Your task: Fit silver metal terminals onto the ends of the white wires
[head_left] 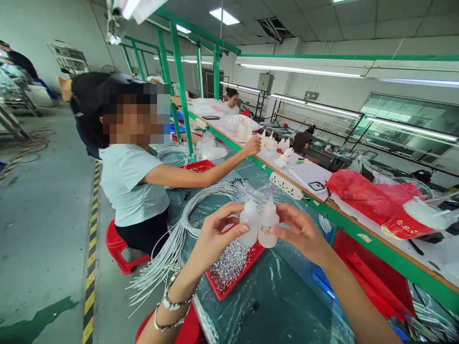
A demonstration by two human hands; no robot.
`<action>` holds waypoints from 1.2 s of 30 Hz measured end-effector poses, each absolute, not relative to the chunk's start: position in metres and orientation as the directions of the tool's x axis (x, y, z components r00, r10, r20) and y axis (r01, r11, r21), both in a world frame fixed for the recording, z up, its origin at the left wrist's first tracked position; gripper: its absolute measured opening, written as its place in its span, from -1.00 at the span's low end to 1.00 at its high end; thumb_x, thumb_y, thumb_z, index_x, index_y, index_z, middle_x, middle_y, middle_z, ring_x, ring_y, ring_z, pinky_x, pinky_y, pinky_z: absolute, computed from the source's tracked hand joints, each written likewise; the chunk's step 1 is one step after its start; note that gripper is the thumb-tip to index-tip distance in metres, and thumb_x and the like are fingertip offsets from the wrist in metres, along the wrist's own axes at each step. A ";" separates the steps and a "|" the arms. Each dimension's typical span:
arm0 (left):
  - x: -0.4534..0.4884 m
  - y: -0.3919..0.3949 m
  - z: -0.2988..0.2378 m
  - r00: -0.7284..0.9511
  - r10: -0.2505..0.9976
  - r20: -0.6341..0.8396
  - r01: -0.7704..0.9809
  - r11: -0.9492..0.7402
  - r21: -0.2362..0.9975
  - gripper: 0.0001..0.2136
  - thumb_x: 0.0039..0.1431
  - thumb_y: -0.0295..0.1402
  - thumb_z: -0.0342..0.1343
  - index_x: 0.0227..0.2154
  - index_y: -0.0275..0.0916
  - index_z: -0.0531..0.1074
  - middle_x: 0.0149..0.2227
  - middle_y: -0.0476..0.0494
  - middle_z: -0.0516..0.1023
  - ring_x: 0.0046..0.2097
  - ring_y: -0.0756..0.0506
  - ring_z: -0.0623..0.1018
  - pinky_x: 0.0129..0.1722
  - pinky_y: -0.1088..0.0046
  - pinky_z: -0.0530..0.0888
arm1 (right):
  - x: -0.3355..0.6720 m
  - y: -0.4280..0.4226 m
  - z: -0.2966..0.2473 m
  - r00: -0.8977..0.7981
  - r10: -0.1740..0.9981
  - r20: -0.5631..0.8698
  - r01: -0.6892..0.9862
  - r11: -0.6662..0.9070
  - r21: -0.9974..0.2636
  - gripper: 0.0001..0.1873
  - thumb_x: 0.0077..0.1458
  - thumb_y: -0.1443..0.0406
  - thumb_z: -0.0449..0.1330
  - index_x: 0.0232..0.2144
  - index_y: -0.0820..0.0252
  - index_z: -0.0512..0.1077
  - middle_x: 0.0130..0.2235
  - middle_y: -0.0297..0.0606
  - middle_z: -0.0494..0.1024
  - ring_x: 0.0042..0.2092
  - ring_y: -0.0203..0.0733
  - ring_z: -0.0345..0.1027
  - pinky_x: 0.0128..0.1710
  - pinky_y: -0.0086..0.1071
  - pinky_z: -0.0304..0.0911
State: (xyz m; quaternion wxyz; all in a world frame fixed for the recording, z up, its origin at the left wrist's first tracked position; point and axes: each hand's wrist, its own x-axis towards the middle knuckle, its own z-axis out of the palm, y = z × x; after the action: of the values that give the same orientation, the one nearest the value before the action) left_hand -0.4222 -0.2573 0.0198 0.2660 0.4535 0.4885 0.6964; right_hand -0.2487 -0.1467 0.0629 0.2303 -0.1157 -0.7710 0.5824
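My left hand [215, 231] is closed on a small translucent plastic bottle [249, 222], held upright above the bench. My right hand [301, 231] grips a second small bottle [268, 224] with a pink pointed nozzle, pressed side by side against the first. Below them a red tray [247, 267] holds a heap of small silver metal parts [229, 265] on a green plastic-covered bench [283, 306]. Bracelets circle my left wrist.
A co-worker in a pale shirt sits on a red stool [118, 248] at left, reaching a hand to small bottles [276, 145] on the raised shelf. Bundles of white cables [186, 224], a power strip [287, 185], a phone [310, 180] and red bags [369, 196] lie around.
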 end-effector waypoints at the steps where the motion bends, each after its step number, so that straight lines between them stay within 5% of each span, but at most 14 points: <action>1: -0.421 -0.255 0.020 -0.435 0.813 0.387 0.077 -0.394 0.916 -0.66 -0.09 -0.16 0.31 -0.24 -0.20 0.57 -0.16 -0.20 0.52 -0.20 -0.20 0.48 -0.27 0.36 0.45 | -0.246 -0.145 0.063 -0.858 0.456 0.237 -0.104 0.298 -0.949 -0.71 0.10 0.24 0.26 -0.09 -0.05 0.42 -0.14 -0.36 0.45 -0.12 -0.19 0.33 -0.03 -0.32 0.23; 13: -0.406 -0.216 0.004 -0.373 0.819 0.436 0.123 -0.422 0.898 -0.72 -0.09 -0.18 0.30 -0.29 -0.17 0.55 -0.25 -0.15 0.55 -0.26 -0.16 0.52 -0.36 0.42 0.51 | -0.226 -0.124 0.048 -0.807 0.532 0.258 -0.096 0.312 -0.945 -0.71 0.09 0.21 0.26 -0.10 0.02 0.41 -0.15 -0.32 0.49 -0.09 -0.15 0.38 -0.04 -0.30 0.28; 17: -0.404 -0.188 0.005 -0.312 0.839 0.446 0.193 -0.403 0.894 -0.78 -0.04 -0.27 0.27 -0.29 -0.17 0.54 -0.24 -0.12 0.55 -0.24 -0.12 0.53 -0.28 0.42 0.52 | -0.216 -0.088 0.045 -0.693 0.645 0.322 -0.038 0.414 -0.909 -0.69 0.08 0.20 0.28 -0.11 0.05 0.40 -0.14 -0.30 0.48 -0.09 -0.16 0.37 -0.06 -0.31 0.28; 22: -0.420 -0.075 0.024 -0.241 0.851 0.466 0.278 -0.399 0.874 -0.73 0.04 -0.31 0.24 -0.19 -0.29 0.46 -0.17 -0.15 0.53 -0.13 -0.13 0.51 -0.05 0.22 0.45 | -0.217 0.027 0.059 -0.443 0.793 0.418 0.122 0.516 -0.848 -0.71 0.13 0.28 0.25 -0.10 0.24 0.37 -0.09 -0.19 0.45 -0.08 -0.09 0.36 -0.08 -0.14 0.29; 29: -0.428 0.120 0.055 -0.226 0.880 0.417 0.346 -0.327 0.879 -0.76 0.24 -0.31 0.09 -0.08 -0.31 0.38 -0.08 -0.18 0.46 -0.13 -0.13 0.52 -0.16 0.21 0.50 | -0.262 0.177 0.073 -0.299 0.894 0.333 0.392 0.433 -0.812 -0.76 0.22 0.27 0.18 -0.09 0.27 0.38 -0.08 -0.18 0.45 -0.13 -0.11 0.40 -0.16 -0.15 0.37; 36: -0.415 0.196 0.034 -0.154 0.887 0.435 0.395 -0.348 0.850 -0.75 0.24 -0.30 0.09 -0.07 -0.30 0.37 -0.08 -0.18 0.46 -0.14 -0.13 0.52 -0.17 0.21 0.51 | -0.279 0.237 0.042 -0.218 0.937 0.272 0.523 0.347 -0.778 -0.71 0.22 0.26 0.17 -0.03 0.26 0.36 -0.03 -0.15 0.42 -0.10 -0.09 0.39 -0.14 -0.12 0.36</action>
State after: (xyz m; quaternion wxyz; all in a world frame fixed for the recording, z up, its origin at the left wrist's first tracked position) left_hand -0.4153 0.1962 0.0338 0.2244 0.6106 0.5251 0.5488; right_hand -0.2789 0.2365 0.0421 0.3753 -0.5002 -0.7299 0.2759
